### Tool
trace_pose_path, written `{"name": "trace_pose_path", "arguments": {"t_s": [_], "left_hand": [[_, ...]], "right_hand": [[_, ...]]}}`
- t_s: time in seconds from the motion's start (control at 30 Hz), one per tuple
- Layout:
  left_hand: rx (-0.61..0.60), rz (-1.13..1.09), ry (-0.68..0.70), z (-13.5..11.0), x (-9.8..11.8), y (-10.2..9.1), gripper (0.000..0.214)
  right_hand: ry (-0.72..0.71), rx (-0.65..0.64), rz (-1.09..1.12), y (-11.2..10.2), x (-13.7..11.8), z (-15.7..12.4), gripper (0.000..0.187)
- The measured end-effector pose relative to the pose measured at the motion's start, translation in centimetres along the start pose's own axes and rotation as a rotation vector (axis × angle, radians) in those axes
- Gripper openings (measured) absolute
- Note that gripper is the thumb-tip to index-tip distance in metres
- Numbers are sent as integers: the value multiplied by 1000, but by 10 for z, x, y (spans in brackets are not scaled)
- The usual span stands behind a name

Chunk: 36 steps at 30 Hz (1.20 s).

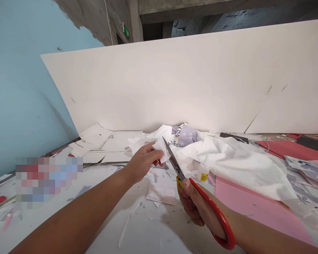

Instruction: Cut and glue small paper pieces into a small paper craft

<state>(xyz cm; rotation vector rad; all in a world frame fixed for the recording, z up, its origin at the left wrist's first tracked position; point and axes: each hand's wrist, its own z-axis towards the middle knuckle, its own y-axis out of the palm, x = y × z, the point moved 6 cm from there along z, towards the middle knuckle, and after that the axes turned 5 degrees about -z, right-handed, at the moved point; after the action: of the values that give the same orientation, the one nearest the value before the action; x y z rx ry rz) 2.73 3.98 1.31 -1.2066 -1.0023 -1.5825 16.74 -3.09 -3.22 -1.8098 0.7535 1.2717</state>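
My left hand (144,160) is closed, pinching the edge of a white cloth (228,158) that lies heaped across the table. My right hand (194,204) grips red-handled scissors (175,164), fingers through the red loop. The blades point up and away, and their tips meet the cloth right beside my left fingers. A lilac flowered fabric piece (185,135) pokes out of the cloth heap behind the blades.
A small glue bottle (202,173) with a yellow label lies under the cloth edge. A pale cut scrap (161,193) and paper slivers litter the white tabletop (148,229). Pink sheets (243,201) lie right. A large white board (188,81) leans behind; white cards (95,135) are stacked at its left foot.
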Motion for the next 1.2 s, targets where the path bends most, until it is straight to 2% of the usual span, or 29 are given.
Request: {"name": "trace_pose_path", "arguments": {"t_s": [0.1,0.33,0.57,0.8,0.93,1.2], "left_hand": [[-12,6,2,0,1,1,9],[-10,18,12,-1,6,2,9],[23,6,23,0,2,-4,12],[41,231,-28,-5,5,-3,23],[61,259,-34,-4,6,-3,23],[61,228,-11,-2,9,-3,22]], "right_hand": [[-23,-35,-43,1,0,0,54],[-5,-36,-75,1,2,1,57],[0,-7,-94,2,0,2,59],[-16,-63,-16,3,-1,-1,55],[-78,-134,79,3,3,-3,51],[105,-107,252,6,24,11,64]]}}
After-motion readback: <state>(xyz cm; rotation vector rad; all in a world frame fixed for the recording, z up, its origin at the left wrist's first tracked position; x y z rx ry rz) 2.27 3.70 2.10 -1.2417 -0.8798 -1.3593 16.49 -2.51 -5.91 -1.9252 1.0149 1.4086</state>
